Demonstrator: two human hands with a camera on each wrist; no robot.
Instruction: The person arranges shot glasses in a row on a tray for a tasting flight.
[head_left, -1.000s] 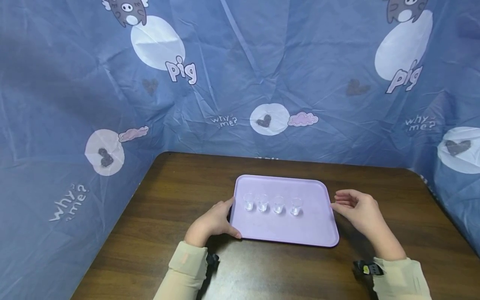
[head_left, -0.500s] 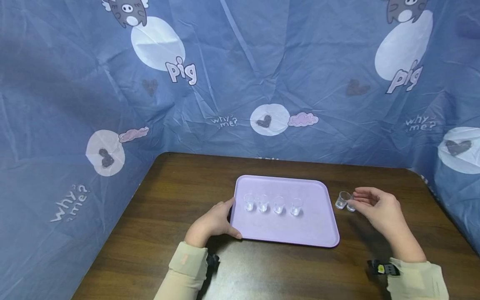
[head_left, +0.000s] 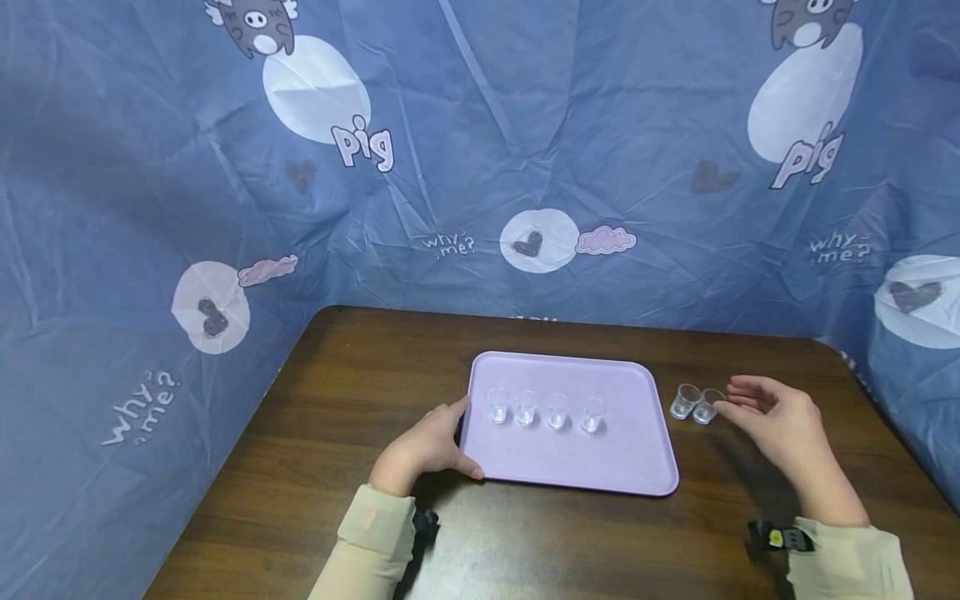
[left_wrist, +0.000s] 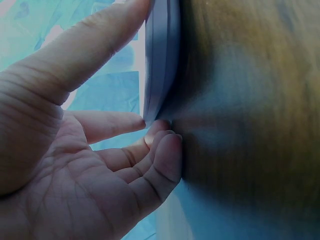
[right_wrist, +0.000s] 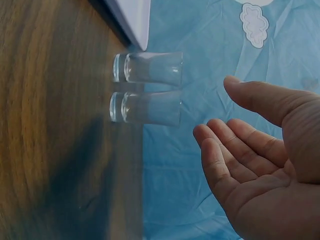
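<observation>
A light purple tray lies on the wooden table with several small clear shot glasses in a row on it. My left hand holds the tray's near left corner, thumb on the front edge and fingers on the left side. In the left wrist view the thumb and index finger touch the tray rim. Two more shot glasses, one and another, stand upright right of the tray. Close beside them is my right hand, fingers loosely bent, apart from the glasses in the right wrist view.
The brown wooden table carries the tray and glasses. Blue printed cloth hangs behind the table and along both sides. Dark devices are strapped at both wrists, such as the right wrist camera.
My right hand has moved right, away from the tray's right edge, and two shot glasses that it hid now show on the table. The left hand and the tray stay still.
</observation>
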